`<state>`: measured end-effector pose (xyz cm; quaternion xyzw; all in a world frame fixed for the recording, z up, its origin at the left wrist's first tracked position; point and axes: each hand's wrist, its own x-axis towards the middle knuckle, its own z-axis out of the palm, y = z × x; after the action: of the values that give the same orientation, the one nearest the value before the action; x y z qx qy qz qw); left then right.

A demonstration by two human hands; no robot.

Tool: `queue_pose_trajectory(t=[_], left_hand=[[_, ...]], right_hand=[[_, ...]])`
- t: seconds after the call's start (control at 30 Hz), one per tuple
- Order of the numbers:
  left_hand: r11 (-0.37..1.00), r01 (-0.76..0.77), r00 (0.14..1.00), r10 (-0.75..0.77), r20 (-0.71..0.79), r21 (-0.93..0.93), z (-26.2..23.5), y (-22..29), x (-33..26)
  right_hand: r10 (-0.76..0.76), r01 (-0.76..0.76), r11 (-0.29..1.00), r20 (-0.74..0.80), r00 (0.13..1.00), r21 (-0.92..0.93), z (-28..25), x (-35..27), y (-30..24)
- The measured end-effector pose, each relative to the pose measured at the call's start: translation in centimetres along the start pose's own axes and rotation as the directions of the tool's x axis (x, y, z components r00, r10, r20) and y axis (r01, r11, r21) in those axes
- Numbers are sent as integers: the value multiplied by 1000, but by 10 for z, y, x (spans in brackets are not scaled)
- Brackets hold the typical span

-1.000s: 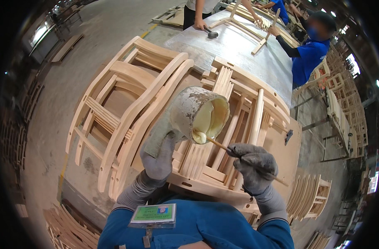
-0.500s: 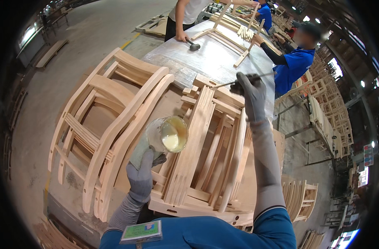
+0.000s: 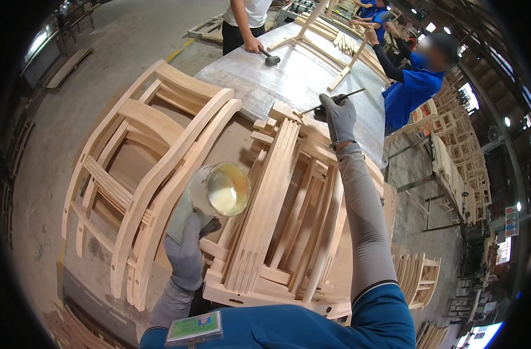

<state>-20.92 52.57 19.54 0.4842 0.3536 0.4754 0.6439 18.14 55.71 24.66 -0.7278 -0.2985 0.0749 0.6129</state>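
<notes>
My left hand [image 3: 185, 251], in a grey glove, is closed around a clear cup [image 3: 201, 192] tilted toward me. Pale, creamy liquid [image 3: 222, 199] pools inside it, and a greyish cloth [image 3: 180, 221] lies between palm and cup. Farther off, my gloved right hand [image 3: 341, 120] pinches a thin stick [image 3: 355, 93]. The stick's lower end points to the far end rail [image 3: 284, 110] of a stack of pale wooden frames, at or close to a slot there; contact cannot be made out. Several loose slats [image 3: 268, 200] and round bars lie lengthwise on that stack.
Curved wooden chair frames [image 3: 178, 168] lean together on my left. Beyond is a metal-topped table [image 3: 236, 75], where one person holds a black mallet [image 3: 271, 60]. On the right, a person in blue [image 3: 419, 84] grips a wooden piece. Stacked chair parts [image 3: 419, 276] stand at lower right.
My right hand has shifted left and slightly away, with the stick's lower end still near the far rail. The cup has moved a little left. The person in blue's hand is farther along the wood.
</notes>
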Motion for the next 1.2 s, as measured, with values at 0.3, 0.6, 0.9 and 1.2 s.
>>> queue_pose_trajectory(t=[0.3, 0.6, 0.9, 1.2], left_hand=[[947, -220, 975, 201, 99, 233, -16, -14, -2], [785, -350, 935, 330, 133, 511, -23, -15, -3], [963, -137, 991, 134, 29, 230, -15, 3, -2], [943, -178, 983, 181, 15, 280, -17, 7, -5]], right_hand=[[-187, 211, 947, 117, 975, -243, 16, 8, -12], [-283, 357, 856, 238, 929, -375, 34, 3, -24], [-156, 204, 943, 193, 969, -262, 26, 7, -24], [28, -103, 933, 215, 976, 345, -33, -14, -4]])
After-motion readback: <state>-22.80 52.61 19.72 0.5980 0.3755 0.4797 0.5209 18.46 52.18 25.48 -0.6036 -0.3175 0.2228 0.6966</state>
